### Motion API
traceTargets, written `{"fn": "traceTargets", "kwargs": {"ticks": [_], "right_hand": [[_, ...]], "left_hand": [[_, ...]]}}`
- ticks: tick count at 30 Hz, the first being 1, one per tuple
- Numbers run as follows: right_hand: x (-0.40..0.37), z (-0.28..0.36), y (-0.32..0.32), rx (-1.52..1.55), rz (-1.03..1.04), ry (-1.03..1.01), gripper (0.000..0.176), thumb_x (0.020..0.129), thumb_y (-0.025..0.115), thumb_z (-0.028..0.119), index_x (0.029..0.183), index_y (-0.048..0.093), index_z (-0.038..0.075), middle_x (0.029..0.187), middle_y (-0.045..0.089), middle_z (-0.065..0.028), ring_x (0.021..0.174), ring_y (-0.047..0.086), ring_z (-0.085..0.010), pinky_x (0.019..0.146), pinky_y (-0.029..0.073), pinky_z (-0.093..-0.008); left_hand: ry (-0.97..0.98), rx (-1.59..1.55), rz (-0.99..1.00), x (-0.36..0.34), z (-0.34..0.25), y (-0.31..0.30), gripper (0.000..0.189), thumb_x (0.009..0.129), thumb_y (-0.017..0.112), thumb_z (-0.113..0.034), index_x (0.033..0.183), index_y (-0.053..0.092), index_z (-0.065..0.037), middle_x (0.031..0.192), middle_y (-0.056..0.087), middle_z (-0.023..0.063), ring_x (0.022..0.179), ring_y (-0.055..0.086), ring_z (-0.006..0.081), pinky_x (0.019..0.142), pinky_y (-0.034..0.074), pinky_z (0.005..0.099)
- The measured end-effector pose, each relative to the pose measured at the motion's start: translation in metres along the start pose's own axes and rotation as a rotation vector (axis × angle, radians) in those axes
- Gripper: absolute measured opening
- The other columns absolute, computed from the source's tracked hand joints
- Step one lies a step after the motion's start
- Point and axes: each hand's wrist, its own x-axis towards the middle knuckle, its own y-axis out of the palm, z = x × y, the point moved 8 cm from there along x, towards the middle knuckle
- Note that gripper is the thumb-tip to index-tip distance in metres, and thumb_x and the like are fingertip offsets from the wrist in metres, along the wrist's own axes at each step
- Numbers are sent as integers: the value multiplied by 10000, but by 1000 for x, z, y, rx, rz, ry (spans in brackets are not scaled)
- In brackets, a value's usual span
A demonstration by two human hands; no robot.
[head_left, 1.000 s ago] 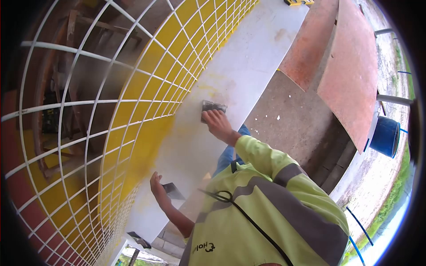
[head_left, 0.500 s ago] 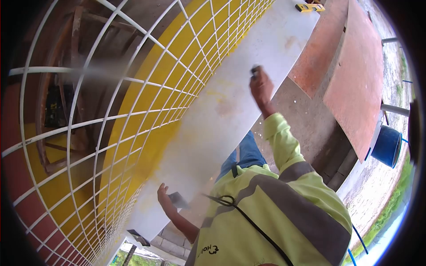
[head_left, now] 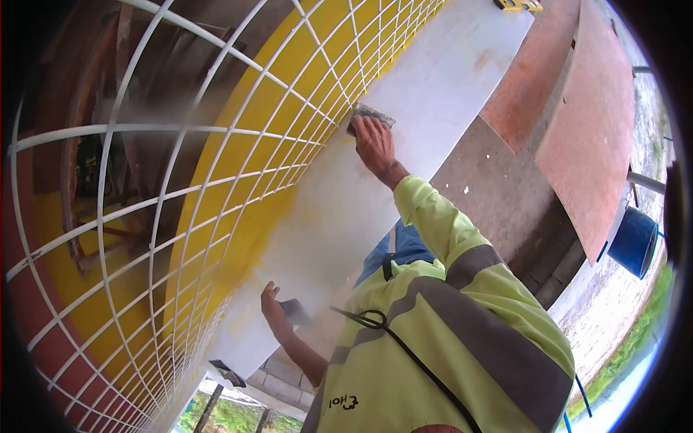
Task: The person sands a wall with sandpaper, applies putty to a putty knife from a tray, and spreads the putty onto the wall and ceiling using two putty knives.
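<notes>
My right hand point(head_left: 377, 148) is closed on a wide putty scraper point(head_left: 375, 114) with pale residue on its blade. The scraper lies against the long white surface point(head_left: 433, 79), close to its edge by the white metal grid point(head_left: 263, 133). Lower down, my left hand point(head_left: 276, 315) is beside the near part of the same surface, closed around a flat grey blade point(head_left: 294, 312); its handle, if any, is hidden. Faint yellow and brownish stains mark the white surface.
A yellow spirit level point(head_left: 517, 5) rests at the far end. A dark flat piece point(head_left: 227, 373) lies at the near end. Behind the grid is a yellow band point(head_left: 216, 169). Reddish boards point(head_left: 588, 137) and a blue bucket point(head_left: 634, 243) stand to the right.
My right hand has moved left across the white surface to the grid-side edge, and the scraper's blade now faces the view. My left hand stays nearly in place.
</notes>
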Motion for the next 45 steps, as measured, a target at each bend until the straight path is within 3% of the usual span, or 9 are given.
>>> {"fn": "traceTargets", "kwargs": {"ticks": [3,7,13,19,25,33,39,42,45], "right_hand": [[12,-31,-12,-89,-152,52,121,847,567,28,958,547,73,884,638,-108,857,631,-318,722,499,-448],[24,-58,-50,-90,-107,255,81,867,531,22,928,530,75,855,642,-107,852,638,-319,708,503,-441],[3,-16,-11,-40,42,-50,173,832,551,32,994,545,94,878,599,-80,877,615,-269,753,487,-421],[44,-65,-18,-108,-84,82,124,853,551,7,953,527,75,869,625,-102,834,632,-314,686,511,-442],[33,-40,-8,-58,-7,31,178,859,565,24,1028,545,73,893,638,-112,858,649,-310,727,524,-448],[45,-106,-35,-146,-86,247,162,864,534,23,1018,550,71,939,663,-137,906,650,-342,762,528,-448],[25,-75,-46,-111,-87,-11,179,846,549,8,1013,541,70,916,648,-122,870,644,-331,735,522,-456],[19,-68,-11,-174,115,-107,244,827,550,35,1062,512,92,889,583,-83,861,604,-281,732,494,-425],[44,-108,-7,-242,34,13,246,829,554,40,1066,513,91,900,592,-90,872,612,-291,728,495,-443]], "left_hand": [[-50,-9,-17,-5,1,3,493,975,479,-367,1311,597,-25,1288,618,111,1195,558,230,1047,314,394],[-19,12,-32,-12,12,-6,482,980,462,-362,1304,600,-34,1253,626,114,1166,568,228,1005,352,364],[-26,-22,-30,-10,10,-4,482,982,449,-344,1306,593,-18,1276,614,113,1169,567,237,1028,350,372],[-61,-15,-50,-10,14,-7,464,982,449,-317,1300,596,-13,1262,617,124,1161,568,234,1031,349,371],[-70,-34,-69,-14,18,-7,453,965,472,-308,1291,607,-24,1242,626,130,1156,569,235,1031,346,372],[-101,-33,-117,-22,21,-21,455,948,491,-305,1283,613,-22,1239,625,138,1165,566,245,1032,345,376],[-70,-54,-99,-18,20,-11,453,947,491,-295,1270,617,-4,1248,625,140,1168,560,251,1022,359,379],[-52,-38,-89,-13,1,3,443,940,491,-273,1251,624,14,1243,631,138,1174,556,253,1024,367,370],[34,-14,-98,-2,8,0,430,924,499,-245,1231,633,25,1226,640,138,1162,558,251,1022,377,358]]}}
